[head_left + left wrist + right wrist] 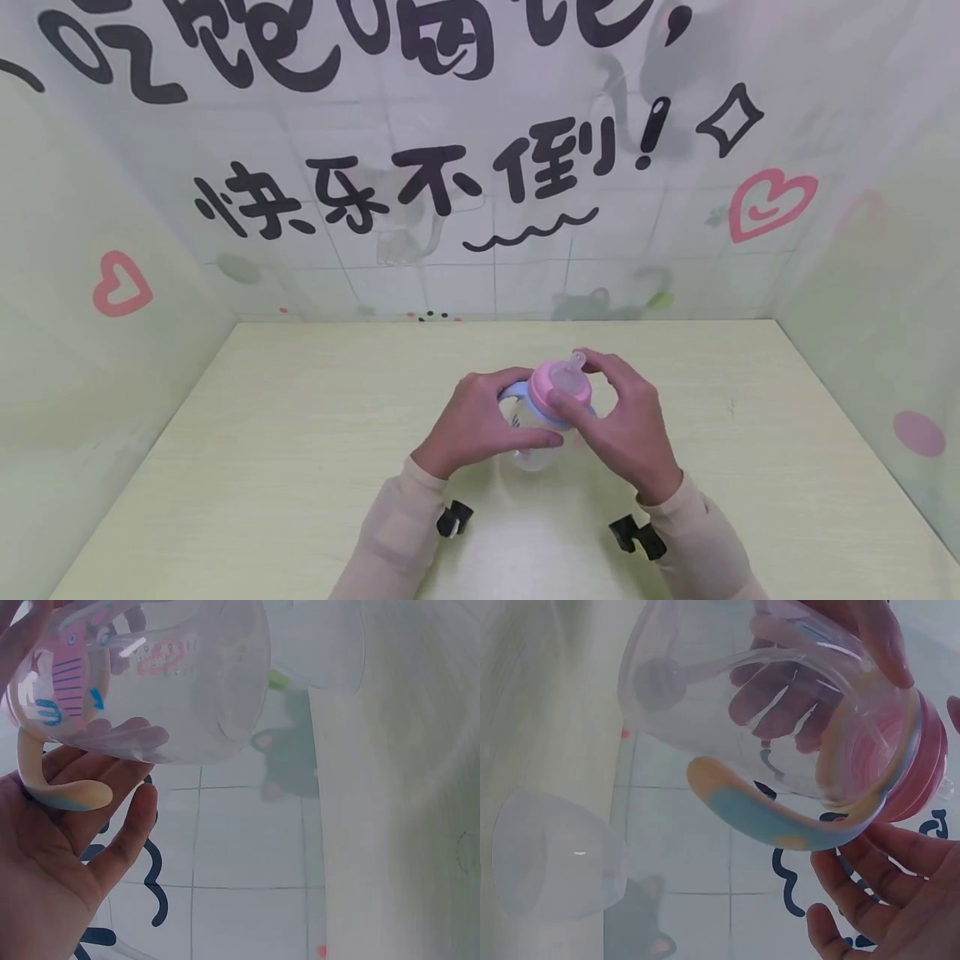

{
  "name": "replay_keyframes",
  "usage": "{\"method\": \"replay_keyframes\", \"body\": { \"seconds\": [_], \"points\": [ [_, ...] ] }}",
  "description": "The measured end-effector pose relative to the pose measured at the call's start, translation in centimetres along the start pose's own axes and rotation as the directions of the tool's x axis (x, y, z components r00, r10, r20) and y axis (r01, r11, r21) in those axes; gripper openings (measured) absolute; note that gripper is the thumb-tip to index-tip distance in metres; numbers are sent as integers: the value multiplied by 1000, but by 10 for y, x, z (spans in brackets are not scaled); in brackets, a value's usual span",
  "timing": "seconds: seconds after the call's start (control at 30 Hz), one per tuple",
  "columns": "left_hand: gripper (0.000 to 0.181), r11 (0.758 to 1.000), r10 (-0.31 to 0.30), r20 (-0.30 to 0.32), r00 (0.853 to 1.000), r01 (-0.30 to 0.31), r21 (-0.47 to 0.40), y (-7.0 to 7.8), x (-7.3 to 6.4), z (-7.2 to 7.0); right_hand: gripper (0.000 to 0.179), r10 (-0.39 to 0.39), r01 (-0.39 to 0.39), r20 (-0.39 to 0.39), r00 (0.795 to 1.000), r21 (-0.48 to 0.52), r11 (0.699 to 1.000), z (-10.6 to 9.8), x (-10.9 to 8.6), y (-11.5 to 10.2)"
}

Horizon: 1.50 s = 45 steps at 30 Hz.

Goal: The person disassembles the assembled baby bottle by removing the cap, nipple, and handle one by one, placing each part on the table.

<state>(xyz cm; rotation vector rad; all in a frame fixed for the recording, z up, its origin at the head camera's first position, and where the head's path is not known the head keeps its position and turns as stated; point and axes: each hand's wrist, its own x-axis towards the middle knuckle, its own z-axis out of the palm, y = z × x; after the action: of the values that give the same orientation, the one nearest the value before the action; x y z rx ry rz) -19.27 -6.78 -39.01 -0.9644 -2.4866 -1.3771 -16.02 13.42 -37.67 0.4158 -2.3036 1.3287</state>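
A clear baby bottle (534, 458) with a pink collar (542, 379) and a pale teat (576, 362) is held over the table, tilted. My left hand (480, 421) grips its body, thumb across the front. My right hand (630, 421) holds the pink collar, thumb in front and fingers round the far side. Side handles show: one (71, 793) by the left hand in the left wrist view, the other (772, 817) near my right fingers in the right wrist view. A straw with a weighted end (660, 684) hangs inside the bottle.
A clear, dome-shaped cap (559, 855) stands on the light wooden table (300, 467) beyond the bottle; I cannot make it out in the head view. A printed sheet (420, 283) with lettering hangs at the back, and more sheeting (862, 275) flanks the table.
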Motion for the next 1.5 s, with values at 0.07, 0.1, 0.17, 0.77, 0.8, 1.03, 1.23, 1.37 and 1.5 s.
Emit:
{"method": "replay_keyframes", "body": {
  "seconds": [0.07,0.1,0.17,0.77,0.8,1.03,1.23,1.37,1.5],
  "points": [
    [54,999,0,-14,1000,1,41,0,0,1,44,22,-23,-26,999,-14,1000,2,-1,-1],
    [55,998,1,-20,1000,0,66,-1,-1,2,42,34,-34,-36,999,-19,999,3,-1,-2],
    [56,993,9,-34,999,-5,122,-1,-1,3,40,58,-59,-53,997,-36,998,5,-2,-4],
    [61,959,41,-69,997,-19,283,-2,0,5,45,89,-103,-86,992,-169,980,9,-4,-3],
    [61,960,40,-68,997,-19,278,-2,0,5,45,86,-99,-84,993,-167,981,9,-4,-3],
    [61,974,28,-46,999,-17,227,-3,0,3,42,33,-38,-47,998,-115,993,6,-2,-4],
    [60,987,24,-5,1000,-22,158,-3,0,0,40,-17,16,-9,1000,-89,996,1,0,-5],
    [60,992,24,5,1000,-25,121,-2,0,-1,38,-51,51,-2,999,-78,996,0,1,-4],
    [61,994,26,11,1000,-27,103,-2,-1,-1,39,-80,80,7,997,-66,995,-2,0,-3]
  ]
}}
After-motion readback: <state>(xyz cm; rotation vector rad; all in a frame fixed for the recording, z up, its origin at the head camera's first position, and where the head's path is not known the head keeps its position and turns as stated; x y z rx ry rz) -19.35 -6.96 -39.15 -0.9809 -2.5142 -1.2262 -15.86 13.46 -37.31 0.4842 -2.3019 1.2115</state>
